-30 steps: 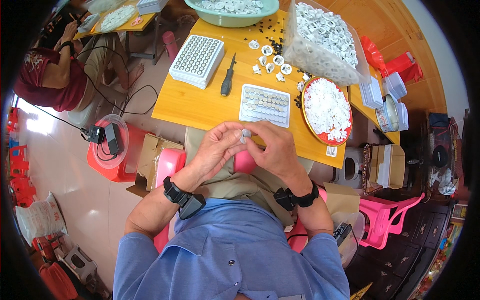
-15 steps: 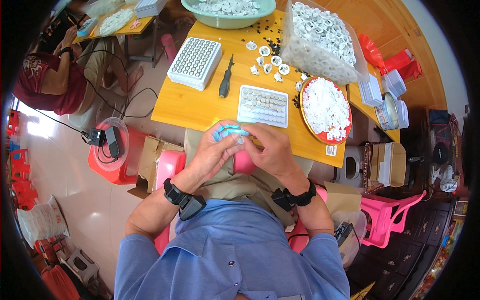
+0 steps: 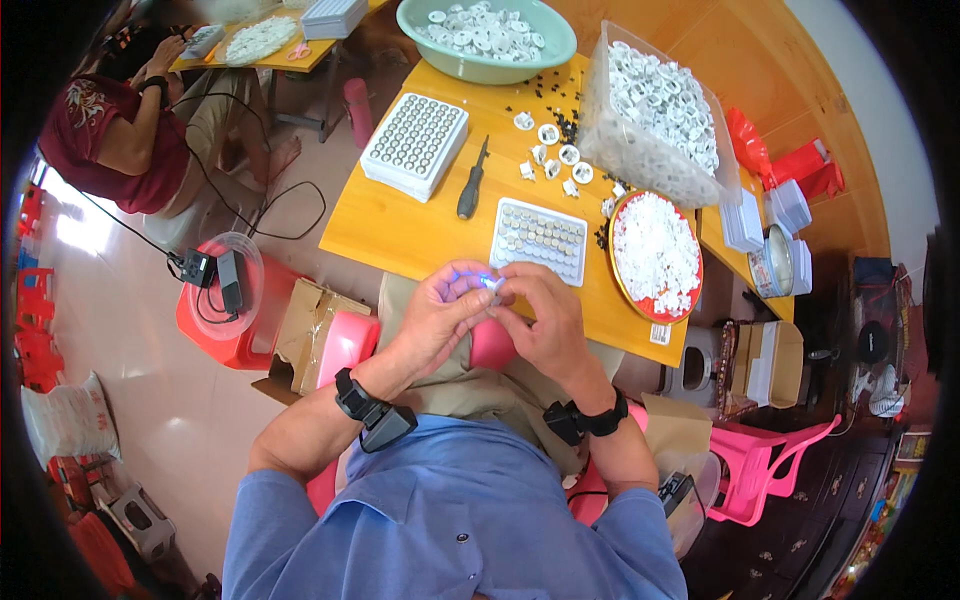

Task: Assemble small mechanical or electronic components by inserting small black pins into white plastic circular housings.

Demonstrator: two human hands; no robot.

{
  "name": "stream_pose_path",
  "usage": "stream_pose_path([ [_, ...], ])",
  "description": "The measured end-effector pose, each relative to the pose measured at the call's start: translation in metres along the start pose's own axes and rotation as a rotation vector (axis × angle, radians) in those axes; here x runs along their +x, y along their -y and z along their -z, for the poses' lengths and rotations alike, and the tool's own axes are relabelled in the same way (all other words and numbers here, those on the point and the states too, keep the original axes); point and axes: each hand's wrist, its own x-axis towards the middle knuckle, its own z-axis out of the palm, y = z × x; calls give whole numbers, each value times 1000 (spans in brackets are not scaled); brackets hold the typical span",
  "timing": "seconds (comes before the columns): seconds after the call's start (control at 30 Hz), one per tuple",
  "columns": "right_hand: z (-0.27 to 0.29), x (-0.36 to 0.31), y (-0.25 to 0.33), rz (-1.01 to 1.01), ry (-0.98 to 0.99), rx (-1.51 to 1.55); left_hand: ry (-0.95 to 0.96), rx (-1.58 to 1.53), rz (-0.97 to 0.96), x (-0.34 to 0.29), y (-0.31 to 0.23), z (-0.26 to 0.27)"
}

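Note:
A small white plastic light piece (image 3: 491, 284) with a blue glow is pinched between my two hands, just off the table's near edge. My left hand (image 3: 438, 318) has thumb and fingers closed on its left side. From the right, my right hand (image 3: 545, 322) grips it with the fingertips, which cover much of it. Beyond them lies a white tray (image 3: 534, 268) partly filled with round silver button cells. A dark-handled screwdriver (image 3: 470, 190) rests left of that tray. Loose white round parts (image 3: 569, 154) and tiny black pieces (image 3: 566, 125) are scattered farther back.
A stack of filled white trays (image 3: 400, 178) stands at left on the yellow table (image 3: 365, 235). Behind are a green basin (image 3: 490, 72) and a clear bin (image 3: 622, 150) of white parts. A red plate (image 3: 655, 306) holds small white pieces. Another person (image 3: 120, 150) sits far left.
The glow at my fingers has gone from broad cyan to a small deep blue spot. My fingers have shifted slightly around the piece. The whole view has moved a little.

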Motion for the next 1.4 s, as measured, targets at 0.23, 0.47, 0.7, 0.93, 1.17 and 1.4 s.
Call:
stream_pose_path([
  [0.23, 0, 0, 5, 96, -19, -110, 31, 24, -11, -3, 3, 1],
  [0.47, 0, 5, 7, 205, -92, -286, -12, 5, -7, 2, 3, 5],
  [0.7, 22, 17, 13, -164, 114, 185, -10, 2, 32, -3, -1, 0],
  [0.93, 53, 58, -5, -262, 483, 77, -10, 19, 107, -6, 8, 4],
  [1.17, 81, 164, -23, -322, -286, 347, -31, 17, 103, -3, 7, 12],
  [1.4, 35, 145, -75, -414, 112, -404, -41, 56, 134, 0, -1, 6],
])
